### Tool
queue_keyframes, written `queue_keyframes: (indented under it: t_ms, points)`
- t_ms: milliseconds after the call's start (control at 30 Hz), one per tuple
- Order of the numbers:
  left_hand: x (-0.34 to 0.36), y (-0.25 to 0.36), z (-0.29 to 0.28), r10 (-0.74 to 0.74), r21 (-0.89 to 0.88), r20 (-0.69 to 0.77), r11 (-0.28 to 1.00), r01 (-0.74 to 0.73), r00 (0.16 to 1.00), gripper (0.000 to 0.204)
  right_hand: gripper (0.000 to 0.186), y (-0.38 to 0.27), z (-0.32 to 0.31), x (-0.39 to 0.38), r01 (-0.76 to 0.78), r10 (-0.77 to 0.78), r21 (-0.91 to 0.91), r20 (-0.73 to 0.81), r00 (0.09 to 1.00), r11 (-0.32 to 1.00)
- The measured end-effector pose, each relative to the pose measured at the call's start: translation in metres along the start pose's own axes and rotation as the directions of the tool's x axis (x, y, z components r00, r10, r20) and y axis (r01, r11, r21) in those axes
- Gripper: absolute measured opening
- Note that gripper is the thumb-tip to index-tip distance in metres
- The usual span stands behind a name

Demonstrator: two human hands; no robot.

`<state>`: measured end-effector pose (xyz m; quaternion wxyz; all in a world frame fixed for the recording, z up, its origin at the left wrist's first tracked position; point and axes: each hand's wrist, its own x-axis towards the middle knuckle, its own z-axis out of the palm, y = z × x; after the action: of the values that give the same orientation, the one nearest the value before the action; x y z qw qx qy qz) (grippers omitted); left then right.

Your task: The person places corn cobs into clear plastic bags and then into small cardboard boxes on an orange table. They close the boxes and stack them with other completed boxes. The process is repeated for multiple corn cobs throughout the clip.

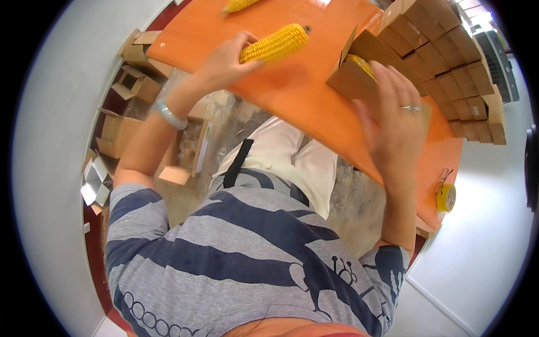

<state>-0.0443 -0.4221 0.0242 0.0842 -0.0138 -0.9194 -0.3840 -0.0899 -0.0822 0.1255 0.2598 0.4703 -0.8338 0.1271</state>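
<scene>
My left hand [227, 63] is closed around the thick end of a yellow corn cob [275, 45], held above the orange table with its darker tip pointing right. At the table's right side stands an open cardboard box [352, 81] with a second corn cob [361, 65] partly showing inside. My right hand [396, 121], a ring on one finger, is over the near side of this box. Its fingers stretch toward the cob, and the thumb is apart from them. Whether the fingertips touch the cob or the box is hard to make out.
Another corn cob [238, 5] lies at the far edge of view on the orange table [286, 98]. Stacked cardboard boxes [443, 62] rise at the right. Glasses [443, 178] and a yellow tape roll [446, 197] sit near the right edge. Open cartons [120, 132] stand on the left floor.
</scene>
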Motion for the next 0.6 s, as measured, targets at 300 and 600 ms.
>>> queue_keyframes:
  t_ms: [300,600]
  points:
    - [-0.065,0.078,0.017,0.188,-0.393,0.608,0.916,0.087,0.771,0.063,0.046,-0.077,0.047,-0.022,0.071,-0.147,0.193,0.414,0.898,0.979]
    - [-0.113,0.071,0.083,0.050,0.079,0.617,0.989,-0.125,0.785,0.044,0.049,-0.079,0.067,-0.082,-0.422,-0.071,0.381,0.805,0.590,0.823]
